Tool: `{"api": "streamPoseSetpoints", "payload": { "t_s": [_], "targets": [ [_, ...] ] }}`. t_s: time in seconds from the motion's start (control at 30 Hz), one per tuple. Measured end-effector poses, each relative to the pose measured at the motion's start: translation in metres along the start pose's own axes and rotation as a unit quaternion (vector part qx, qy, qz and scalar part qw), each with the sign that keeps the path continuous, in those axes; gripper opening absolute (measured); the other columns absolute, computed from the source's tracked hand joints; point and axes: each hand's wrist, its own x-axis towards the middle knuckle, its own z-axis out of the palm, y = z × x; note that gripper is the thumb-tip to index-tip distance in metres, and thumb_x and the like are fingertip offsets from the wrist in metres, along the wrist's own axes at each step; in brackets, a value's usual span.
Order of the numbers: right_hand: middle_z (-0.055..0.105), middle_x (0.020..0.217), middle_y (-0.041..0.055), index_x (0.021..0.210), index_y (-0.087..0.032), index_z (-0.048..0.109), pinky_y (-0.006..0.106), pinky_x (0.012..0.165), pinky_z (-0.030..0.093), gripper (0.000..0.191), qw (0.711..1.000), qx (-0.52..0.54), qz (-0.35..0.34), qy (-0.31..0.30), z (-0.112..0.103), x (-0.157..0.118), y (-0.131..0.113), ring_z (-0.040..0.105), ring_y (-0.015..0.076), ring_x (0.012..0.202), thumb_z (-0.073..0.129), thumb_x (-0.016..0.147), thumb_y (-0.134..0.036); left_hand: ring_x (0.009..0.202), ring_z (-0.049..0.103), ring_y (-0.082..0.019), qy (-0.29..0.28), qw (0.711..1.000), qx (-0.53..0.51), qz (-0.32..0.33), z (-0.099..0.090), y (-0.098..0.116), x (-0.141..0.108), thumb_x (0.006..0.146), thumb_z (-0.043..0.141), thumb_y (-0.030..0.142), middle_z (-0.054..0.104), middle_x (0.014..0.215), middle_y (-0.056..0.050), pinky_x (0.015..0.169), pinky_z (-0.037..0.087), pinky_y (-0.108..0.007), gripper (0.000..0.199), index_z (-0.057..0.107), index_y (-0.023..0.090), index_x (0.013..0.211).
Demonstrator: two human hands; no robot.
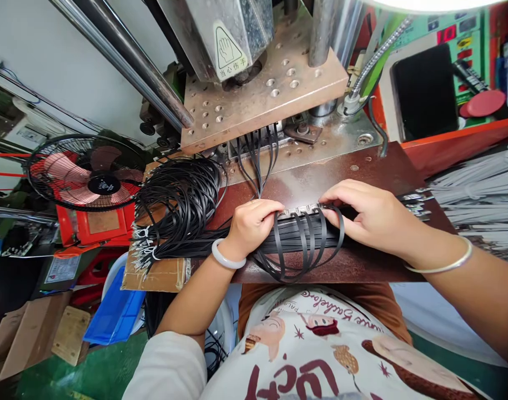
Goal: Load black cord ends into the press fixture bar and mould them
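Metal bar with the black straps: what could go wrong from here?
The metal bar, pinched near its ends by the left hand and right hand, might tip if one slips. Looped straps could snag on the straps beneath. Bare hands could be hurt under the machine plate; the warning label above it shows a hand.

The single view is head-mounted, facing forward and down at close range. The left hand (pixel 254 226) and right hand (pixel 368 219) lie near mid-frame (slightly low), the machine (pixel 249 114) beyond them, the shirt (pixel 295 350) nearer.
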Motion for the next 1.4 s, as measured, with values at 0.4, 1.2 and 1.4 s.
{"api": "streamPoseSetpoints", "payload": {
  "t_s": [0.4, 1.2, 1.4],
  "targets": [
    [0.067, 0.089, 0.0067, 0.091, -0.021, 0.061, 0.034, 0.074, 0.048, 0.013, 0.998, -0.037, 0.041, 0.026, -0.029, -0.001, 0.01, 0.062, 0.0203, 0.081, 0.052, 0.084, -0.014, 0.101, 0.068, -0.016, -0.057, 0.998, 0.013, 0.036, -0.002, 0.004, -0.006, 0.094, 0.048, 0.012, 0.072, 0.104, -0.009, 0.093, 0.057, -0.032, 0.023, 0.065, 0.016, 0.108],
    [0.055, 0.08, 0.0054, 0.087, -0.017, 0.058, 0.033, 0.061, 0.038, 0.01, 0.898, -0.407, 0.013, -0.168, -0.07, -0.023, 0.028, 0.056, 0.0217, 0.073, 0.049, 0.083, -0.018, 0.088, 0.067, -0.012, 0.245, 0.936, -0.225, -0.112, -0.015, -0.004, -0.008, 0.09, 0.058, 0.016, 0.064, 0.112, -0.006, 0.069, 0.06, -0.021, 0.025, 0.061, 0.021, 0.114],
    [0.052, 0.071, 0.0056, 0.072, -0.019, 0.053, 0.034, 0.058, 0.036, 0.012, 0.86, -0.445, -0.015, -0.25, -0.067, -0.03, 0.028, 0.057, 0.0234, 0.065, 0.052, 0.083, -0.019, 0.085, 0.067, -0.012, 0.228, 0.942, -0.22, -0.112, -0.016, -0.004, -0.008, 0.091, 0.058, 0.017, 0.063, 0.112, -0.006, 0.068, 0.06, -0.022, 0.02, 0.063, 0.02, 0.109]
  ]
}}
